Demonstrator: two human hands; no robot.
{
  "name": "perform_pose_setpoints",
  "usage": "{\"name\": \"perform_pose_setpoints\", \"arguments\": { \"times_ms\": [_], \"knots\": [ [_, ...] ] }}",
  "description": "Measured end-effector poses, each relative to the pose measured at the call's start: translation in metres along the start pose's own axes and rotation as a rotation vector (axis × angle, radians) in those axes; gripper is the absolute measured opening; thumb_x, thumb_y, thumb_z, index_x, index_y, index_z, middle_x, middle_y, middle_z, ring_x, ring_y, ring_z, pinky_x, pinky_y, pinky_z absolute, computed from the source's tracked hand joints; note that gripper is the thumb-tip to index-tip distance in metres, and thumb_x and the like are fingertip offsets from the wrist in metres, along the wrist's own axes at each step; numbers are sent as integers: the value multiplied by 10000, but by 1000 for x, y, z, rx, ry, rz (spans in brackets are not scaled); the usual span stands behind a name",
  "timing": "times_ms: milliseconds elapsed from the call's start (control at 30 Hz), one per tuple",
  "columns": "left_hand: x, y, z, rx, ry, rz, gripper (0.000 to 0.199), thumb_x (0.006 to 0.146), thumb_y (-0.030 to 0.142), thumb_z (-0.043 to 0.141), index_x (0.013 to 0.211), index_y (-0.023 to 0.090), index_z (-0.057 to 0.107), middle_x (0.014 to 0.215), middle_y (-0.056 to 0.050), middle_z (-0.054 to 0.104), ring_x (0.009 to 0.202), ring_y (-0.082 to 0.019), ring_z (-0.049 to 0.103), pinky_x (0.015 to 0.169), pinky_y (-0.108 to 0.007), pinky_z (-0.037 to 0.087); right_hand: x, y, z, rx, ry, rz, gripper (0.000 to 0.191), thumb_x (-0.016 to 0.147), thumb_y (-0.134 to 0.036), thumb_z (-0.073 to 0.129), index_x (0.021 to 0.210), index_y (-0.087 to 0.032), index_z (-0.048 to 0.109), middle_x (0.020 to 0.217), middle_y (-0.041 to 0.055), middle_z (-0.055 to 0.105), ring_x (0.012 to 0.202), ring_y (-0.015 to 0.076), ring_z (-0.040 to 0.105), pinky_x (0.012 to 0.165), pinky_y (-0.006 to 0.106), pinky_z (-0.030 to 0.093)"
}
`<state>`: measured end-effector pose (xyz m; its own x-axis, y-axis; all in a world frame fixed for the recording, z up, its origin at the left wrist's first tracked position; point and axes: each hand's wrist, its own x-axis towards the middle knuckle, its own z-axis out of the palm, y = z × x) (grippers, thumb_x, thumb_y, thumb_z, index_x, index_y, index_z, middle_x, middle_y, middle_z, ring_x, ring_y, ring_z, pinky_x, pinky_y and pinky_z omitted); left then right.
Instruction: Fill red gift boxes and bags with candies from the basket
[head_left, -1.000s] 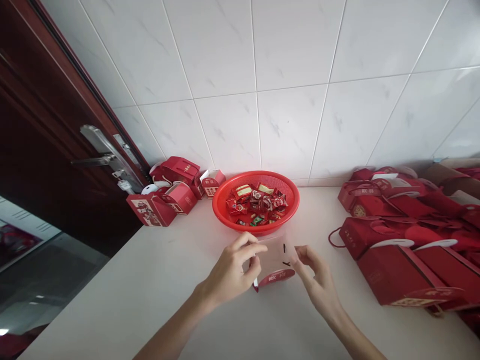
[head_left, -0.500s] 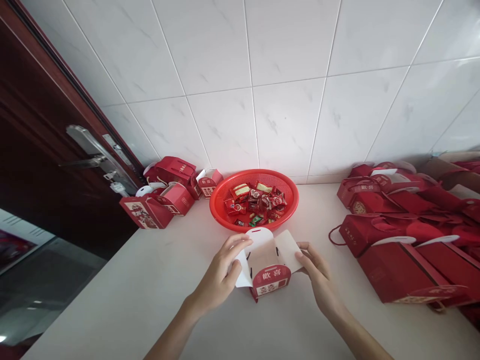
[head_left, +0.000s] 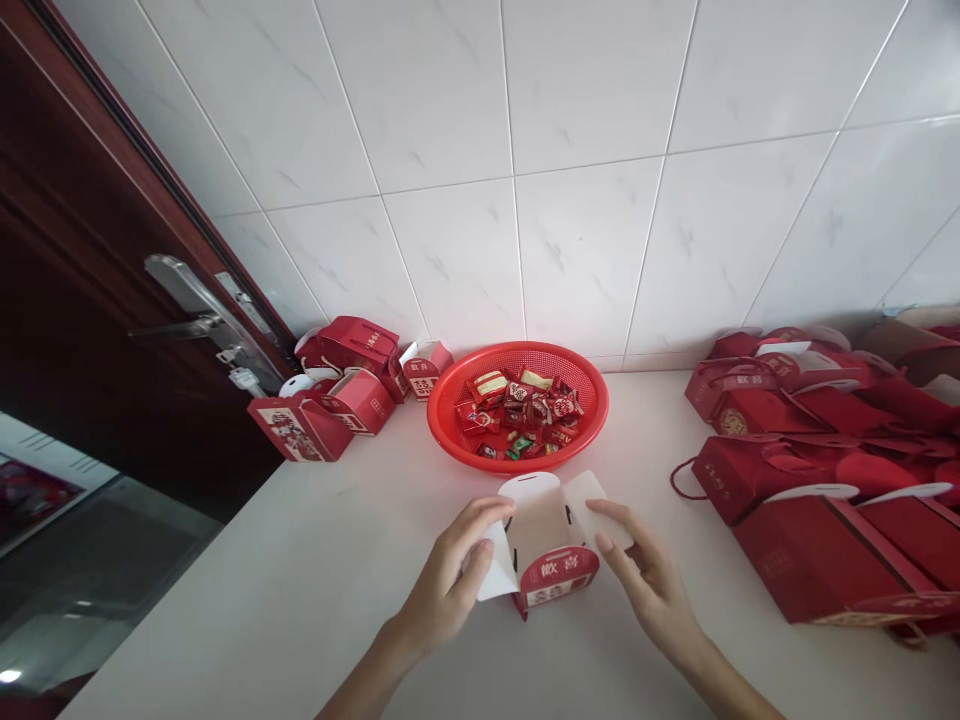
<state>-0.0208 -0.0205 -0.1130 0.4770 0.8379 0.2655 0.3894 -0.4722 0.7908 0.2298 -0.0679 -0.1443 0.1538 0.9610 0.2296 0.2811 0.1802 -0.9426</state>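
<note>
A small red paper gift box (head_left: 559, 572) with white inner sides stands on the table, its top flaps spread and its inside facing up. My left hand (head_left: 450, 575) grips the left white flap (head_left: 501, 572) between thumb and fingers. At the opposite side, my right hand (head_left: 649, 575) rests thumb and forefinger against the right white flap (head_left: 590, 497), fingers apart and not closed round it. Just behind the box sits a red plastic basket (head_left: 444, 440) holding several wrapped sweets (head_left: 525, 410).
Several folded red boxes (head_left: 300, 425) stand at the left by the wall, near a dark door with a metal handle (head_left: 184, 300). Many more red boxes (head_left: 832, 555) crowd the right side of the white table (head_left: 322, 560). A tiled wall (head_left: 570, 250) rises behind.
My right hand has loosened from the right flap, its forefinger now on the flap's inner face. My left hand stays on the left flap. The whole view has shifted slightly.
</note>
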Motion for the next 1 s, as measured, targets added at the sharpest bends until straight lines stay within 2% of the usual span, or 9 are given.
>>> {"name": "perform_pose_setpoints", "arguments": {
  "times_ms": [133,300,433,500,567,667,767,833,1000],
  "knots": [
    [9,11,-6,86,6,68,315,962,229,483,1214,245,671,1221,-89,700,1145,-228,659,963,-319,551,-3,-1,0,-79,17,-99,375,944,-496,553,1169,-227,685,1039,69,745,773,200,677,677,285,538],
    [22,35,-16,173,24,145,264,982,285,487,1082,221,722,1117,-85,722,754,-139,680,654,-236,556,-4,-7,-1,-84,-4,-232,350,970,-433,541,1237,-239,655,1169,91,711,1022,239,680,785,308,550],
    [44,44,-33,205,135,150,284,962,340,515,989,197,759,1093,-94,734,910,-190,695,706,-254,556,-5,-10,1,-63,23,-318,379,973,-426,538,1278,-226,641,1221,126,670,1054,249,657,814,345,560],
    [62,39,-45,196,173,85,304,936,360,525,991,181,765,1084,-100,747,895,-204,699,681,-265,555,-4,-10,1,-50,42,-342,390,978,-418,531,1302,-222,624,1230,132,651,994,234,657,821,363,563],
    [83,31,-57,241,162,9,304,901,349,549,1016,173,768,1074,-94,763,970,-236,698,772,-298,565,-4,-9,2,-36,59,-353,382,982,-404,526,1307,-221,608,1230,130,641,958,222,657,832,374,562],
    [116,18,-70,362,63,-101,309,885,306,547,1058,170,764,1126,-71,770,1049,-245,694,946,-340,535,-2,-8,2,-10,97,-350,347,981,-386,536,1279,-217,590,1160,113,658,936,211,659,815,361,564],
    [146,4,-74,561,-156,-232,332,894,231,505,1093,204,768,1168,-40,764,1071,-226,698,955,-305,528,0,-8,1,17,131,-336,314,981,-379,544,1248,-218,582,1064,87,674,904,200,663,794,348,564],
    [164,-6,-72,625,-254,-274,316,844,158,526,983,230,800,1097,-23,786,1026,-224,716,916,-281,538,0,-8,1,29,144,-324,299,981,-378,543,1231,-219,588,1058,84,676,897,198,666,786,347,567],
    [194,-36,-62,711,-314,-299,323,695,54,581,838,233,808,1012,-42,797,994,-251,721,902,-299,536,1,-12,-2,40,173,-322,267,980,-360,550,1201,-221,604,1099,96,673,869,191,678,751,335,581]
  ]
}}
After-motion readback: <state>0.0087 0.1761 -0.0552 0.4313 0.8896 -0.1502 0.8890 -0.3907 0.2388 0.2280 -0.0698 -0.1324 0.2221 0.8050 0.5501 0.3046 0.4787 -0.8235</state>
